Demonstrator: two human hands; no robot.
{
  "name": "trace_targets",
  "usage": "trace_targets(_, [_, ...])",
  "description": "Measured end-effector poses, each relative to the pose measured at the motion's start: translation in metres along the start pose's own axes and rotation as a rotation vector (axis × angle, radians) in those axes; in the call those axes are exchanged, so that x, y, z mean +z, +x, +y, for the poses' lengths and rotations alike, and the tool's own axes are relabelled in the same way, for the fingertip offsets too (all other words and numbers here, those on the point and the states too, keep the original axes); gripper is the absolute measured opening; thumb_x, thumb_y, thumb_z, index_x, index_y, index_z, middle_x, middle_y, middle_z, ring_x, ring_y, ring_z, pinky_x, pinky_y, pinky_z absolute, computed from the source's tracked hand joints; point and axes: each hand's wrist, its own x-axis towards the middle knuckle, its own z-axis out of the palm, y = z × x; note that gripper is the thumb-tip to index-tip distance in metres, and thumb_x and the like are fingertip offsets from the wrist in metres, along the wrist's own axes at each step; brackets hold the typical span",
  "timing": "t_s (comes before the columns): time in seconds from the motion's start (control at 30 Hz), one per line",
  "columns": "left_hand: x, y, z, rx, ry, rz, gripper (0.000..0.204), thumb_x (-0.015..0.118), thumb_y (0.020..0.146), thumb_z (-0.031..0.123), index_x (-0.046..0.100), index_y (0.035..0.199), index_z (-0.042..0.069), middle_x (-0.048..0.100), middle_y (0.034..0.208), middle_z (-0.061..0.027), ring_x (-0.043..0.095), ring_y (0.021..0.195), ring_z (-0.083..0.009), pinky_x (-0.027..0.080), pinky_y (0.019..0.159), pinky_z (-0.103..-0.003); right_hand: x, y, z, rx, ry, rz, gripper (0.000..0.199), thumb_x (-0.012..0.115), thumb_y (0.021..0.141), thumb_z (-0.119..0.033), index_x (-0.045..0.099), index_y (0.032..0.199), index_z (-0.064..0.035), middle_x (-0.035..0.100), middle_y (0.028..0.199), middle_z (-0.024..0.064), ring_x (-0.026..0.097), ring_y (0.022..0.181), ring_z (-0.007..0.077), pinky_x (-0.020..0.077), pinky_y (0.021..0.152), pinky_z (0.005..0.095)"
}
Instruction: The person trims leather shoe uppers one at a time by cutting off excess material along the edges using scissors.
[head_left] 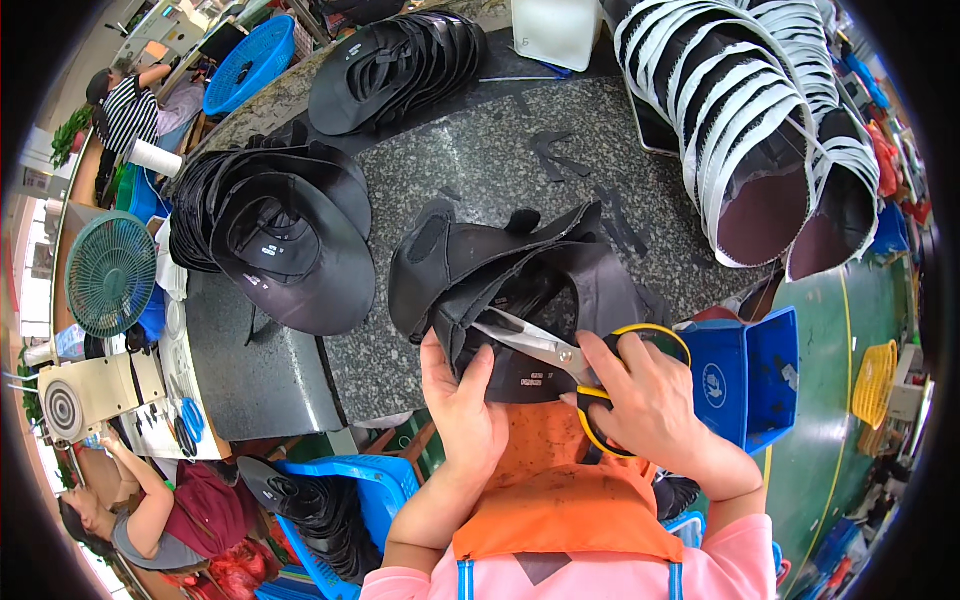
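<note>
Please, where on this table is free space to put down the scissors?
The widest bare granite lies between the stack of black pieces at left and the white-edged stack at right, with a few black scraps. A narrower patch lies left of the left hand. Near the right hand, scissors and blue bin crowd.

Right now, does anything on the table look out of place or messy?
Only small black offcuts lie scattered on the granite table, beyond the piece that the left hand holds and the scissors in the right hand cut. Stacks look tidy.
</note>
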Motion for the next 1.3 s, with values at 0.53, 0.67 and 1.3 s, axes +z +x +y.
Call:
trace_targets(0.53, [0.006,0.081,0.033,0.013,0.301,-0.115,0.029,0.05,0.091,-0.007,0.047,0.119,0.003,0.062,0.108,-0.0142,0.066,0.085,-0.023,0.06,0.07,-0.036,-0.028,0.167,0.04,-0.09,0.503,0.235,0.054,0.082,0.073,-0.035,0.056,0.11,-0.0047,0.067,0.094,0.0182,0.067,0.088,0.0362,0.0525,0.075,0.0396])
trace_targets(0.67, [-0.006,0.066,0.032,0.067,0.394,-0.096,0.04,0.05,0.089,-0.013,0.041,0.124,0.002,0.059,0.113,-0.0139,0.064,0.095,-0.021,0.06,0.075,-0.035,-0.017,0.195,0.012,-0.287,0.15,0.019,0.035,0.072,0.078,-0.021,0.054,0.103,-0.0049,0.065,0.082,0.0171,0.065,0.082,0.039,0.0497,0.071,0.047])
trace_targets(1.3, [-0.02,0.036,0.05,-0.218,0.147,-0.2,0.041,0.053,0.088,-0.011,0.044,0.126,-0.001,0.058,0.117,-0.0141,0.065,0.099,-0.0259,0.056,0.091,-0.038,-0.026,0.146,0.031,-0.129,0.476,0.233,0.038,0.076,0.077,-0.01,0.058,0.11,-0.0034,0.064,0.09,0.009,0.062,0.074,0.0231,0.0516,0.076,0.0327])
